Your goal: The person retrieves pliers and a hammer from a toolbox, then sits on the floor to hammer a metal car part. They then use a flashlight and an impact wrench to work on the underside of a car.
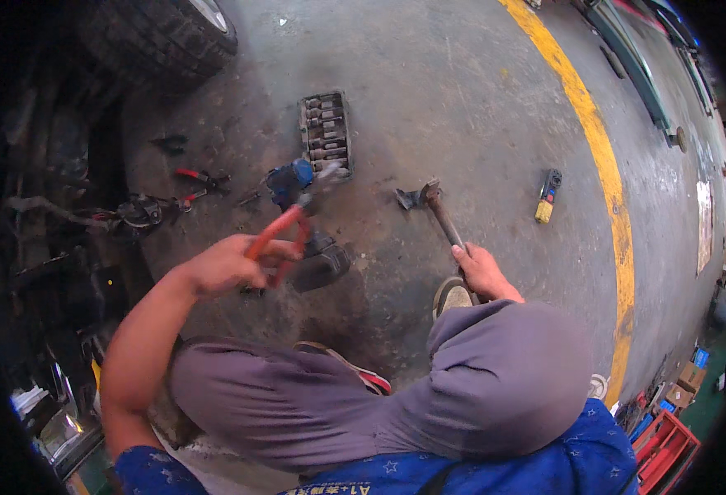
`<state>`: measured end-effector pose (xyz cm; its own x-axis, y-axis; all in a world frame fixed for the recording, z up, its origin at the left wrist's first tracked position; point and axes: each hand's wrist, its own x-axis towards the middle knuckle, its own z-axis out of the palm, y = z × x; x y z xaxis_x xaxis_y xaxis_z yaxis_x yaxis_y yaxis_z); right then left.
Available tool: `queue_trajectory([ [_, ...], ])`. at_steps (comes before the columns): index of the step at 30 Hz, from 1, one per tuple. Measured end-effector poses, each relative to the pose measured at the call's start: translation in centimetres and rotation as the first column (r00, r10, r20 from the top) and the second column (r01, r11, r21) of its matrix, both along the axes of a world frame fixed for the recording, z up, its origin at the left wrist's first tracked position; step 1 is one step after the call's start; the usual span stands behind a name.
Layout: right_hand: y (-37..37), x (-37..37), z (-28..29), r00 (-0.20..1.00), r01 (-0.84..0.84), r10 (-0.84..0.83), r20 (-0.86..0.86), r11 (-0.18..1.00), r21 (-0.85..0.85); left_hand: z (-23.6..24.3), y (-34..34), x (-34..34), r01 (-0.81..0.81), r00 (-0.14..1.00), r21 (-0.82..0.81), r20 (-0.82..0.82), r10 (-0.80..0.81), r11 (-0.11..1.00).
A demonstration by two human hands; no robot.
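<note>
My left hand is closed around the red handles of a pair of pliers, which I hold above the floor with the jaws pointing away to the right; the jaws are smeared by motion. Below the pliers lies a blue and black cordless power tool, partly hidden by them. My right hand grips the end of a hammer beside my right knee. The hammer's head is low, at or near the floor. A dark bent metal piece sits right beside the head; whether they touch, I cannot tell.
An open socket case lies ahead. Red-handled pliers are at the left, near dark vehicle parts and a tire. A yellow and black tool lies right, before a yellow floor line. My shoes are close by.
</note>
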<state>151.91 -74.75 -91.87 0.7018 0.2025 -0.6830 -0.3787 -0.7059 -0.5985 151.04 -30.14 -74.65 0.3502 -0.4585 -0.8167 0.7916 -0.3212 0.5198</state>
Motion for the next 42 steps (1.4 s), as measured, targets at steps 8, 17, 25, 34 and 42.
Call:
queue_trajectory([
  [8,0.0,0.2,0.2,0.997,0.034,-0.029,-0.071,0.996,0.078,-12.1,-17.0,-3.6,-0.67,0.717,-0.246,-0.461,0.524,0.7],
  [17,-1.3,0.4,-1.1,0.999,0.008,-0.002,-0.054,0.994,0.112,-12.9,-23.2,-4.2,-0.887,0.46,-0.252,-0.565,0.685,0.387],
  [25,-1.0,0.4,-1.1,0.992,0.074,-0.058,-0.115,0.988,0.137,-13.5,-23.3,-3.9,-0.944,0.318,-0.292,-0.687,0.654,0.153],
  [34,-0.9,0.0,-0.9,0.997,0.023,-0.019,-0.07,0.999,0.046,-16.5,-23.0,-3.3,-0.959,0.258,-0.275,-0.733,0.629,0.073],
  [42,-0.2,0.3,1.1,0.976,0.015,-0.036,0.214,0.995,0.099,-15.3,-22.7,-2.2,-0.924,0.368,-0.086,-0.469,0.803,0.373],
])
